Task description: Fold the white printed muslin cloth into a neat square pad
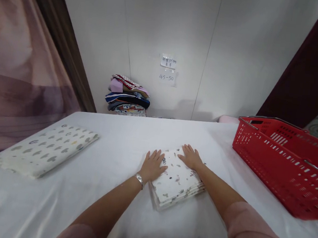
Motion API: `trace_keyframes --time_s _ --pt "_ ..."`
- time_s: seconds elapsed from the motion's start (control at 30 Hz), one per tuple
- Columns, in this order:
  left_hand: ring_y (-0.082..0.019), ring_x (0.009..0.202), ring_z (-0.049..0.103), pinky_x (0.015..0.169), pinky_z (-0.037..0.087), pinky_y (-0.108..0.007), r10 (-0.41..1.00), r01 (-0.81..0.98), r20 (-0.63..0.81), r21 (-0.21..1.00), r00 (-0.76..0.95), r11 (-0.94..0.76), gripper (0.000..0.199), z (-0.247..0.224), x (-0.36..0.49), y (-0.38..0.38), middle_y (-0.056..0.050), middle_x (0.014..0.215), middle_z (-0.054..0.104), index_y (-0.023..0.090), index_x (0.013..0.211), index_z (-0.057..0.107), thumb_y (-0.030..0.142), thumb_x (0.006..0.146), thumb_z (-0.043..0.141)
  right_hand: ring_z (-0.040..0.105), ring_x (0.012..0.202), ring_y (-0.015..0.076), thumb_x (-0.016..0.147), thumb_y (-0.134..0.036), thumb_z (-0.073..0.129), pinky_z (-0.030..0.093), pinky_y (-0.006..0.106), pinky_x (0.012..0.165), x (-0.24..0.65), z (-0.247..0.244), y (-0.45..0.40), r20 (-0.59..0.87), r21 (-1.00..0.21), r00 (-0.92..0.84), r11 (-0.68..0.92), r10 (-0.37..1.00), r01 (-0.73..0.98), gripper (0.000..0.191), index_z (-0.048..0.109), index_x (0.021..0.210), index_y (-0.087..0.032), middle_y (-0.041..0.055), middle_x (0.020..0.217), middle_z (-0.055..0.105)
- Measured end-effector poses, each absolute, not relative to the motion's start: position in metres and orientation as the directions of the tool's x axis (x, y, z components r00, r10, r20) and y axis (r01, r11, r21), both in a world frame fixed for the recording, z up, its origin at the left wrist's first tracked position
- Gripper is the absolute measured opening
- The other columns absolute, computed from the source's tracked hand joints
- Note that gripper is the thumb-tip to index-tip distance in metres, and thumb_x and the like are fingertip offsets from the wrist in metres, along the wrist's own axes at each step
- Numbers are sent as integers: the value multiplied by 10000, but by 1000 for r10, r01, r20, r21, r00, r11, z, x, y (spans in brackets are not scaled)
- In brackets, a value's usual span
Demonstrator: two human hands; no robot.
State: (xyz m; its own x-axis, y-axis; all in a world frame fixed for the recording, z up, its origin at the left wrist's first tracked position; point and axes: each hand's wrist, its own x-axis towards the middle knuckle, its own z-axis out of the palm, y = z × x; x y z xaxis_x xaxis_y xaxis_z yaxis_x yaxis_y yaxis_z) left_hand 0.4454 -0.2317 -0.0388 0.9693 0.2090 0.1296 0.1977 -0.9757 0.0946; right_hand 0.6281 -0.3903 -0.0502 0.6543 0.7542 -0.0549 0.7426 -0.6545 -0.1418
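A white cloth with small grey and brown printed figures [179, 181] lies folded into a thick, several-layered rectangle on the white-covered table. Flat on its left edge rests my left hand [153, 166], fingers spread, a silver bracelet at the wrist. My right hand [191, 158] presses on its far right part, fingers stretched out. Neither hand grips the cloth. Over on the left lies another folded white cloth with grey cloud-like shapes [56, 146], away from both hands.
A red plastic basket [278, 169] with metal handles stands on the table's right side. Behind the table's far edge rises a stack of folded clothes [129, 95] against the wall. Paper labels [167, 70] hang on the wall, and a pink curtain [19, 62] borders the left.
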Motion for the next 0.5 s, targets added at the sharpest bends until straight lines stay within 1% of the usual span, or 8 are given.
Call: trace_keyframes --time_s 0.1,0.2,0.33,0.4,0.47,0.5 --pt "-293 1375 161 1104 103 -525 208 195 136 102 969 -975 646 -34 440 -249 -122 1483 237 144 1370 368 540 861 356 0 1389 229 872 -616 192 79 475 1087 627 -51 -390 -41 -135 654 -653 755 745 727 179 1449 -174 60 1516 128" --pt "-277 1375 171 1115 120 -485 155 134 148 141 977 -981 725 -40 429 -268 -125 1479 249 130 1378 356 622 853 271 3 1388 233 877 -597 207 89 477 1084 629 -48 -390 -32 -126 651 -649 759 750 716 181 1447 -164 66 1515 133" --pt "-270 1373 179 1117 111 -482 141 117 158 156 977 -981 749 -51 419 -277 -120 1470 275 136 1378 360 647 852 209 37 1385 267 873 -592 238 86 517 1071 627 -32 -382 -117 -120 668 -678 735 725 712 207 1439 -162 86 1512 139" --pt "-274 1372 182 1115 116 -485 144 118 170 152 975 -981 747 -53 419 -276 -120 1465 289 141 1377 364 650 850 217 21 1386 272 874 -598 235 44 524 1072 621 -26 -377 -62 -106 652 -654 756 749 714 202 1441 -164 92 1515 119" --pt "-276 1369 190 1112 120 -489 142 115 186 146 972 -983 743 -54 420 -275 -120 1457 308 146 1374 368 651 848 226 9 1389 251 884 -594 214 14 494 1083 612 -25 -373 24 -101 577 -572 816 814 703 189 1446 -172 82 1516 114" --pt "-276 1367 194 1112 122 -490 140 113 193 143 971 -983 739 -54 421 -274 -119 1453 316 149 1373 370 650 848 230 18 1390 239 887 -591 204 16 479 1088 608 -28 -372 38 -108 532 -526 846 844 695 189 1447 -178 73 1516 123"
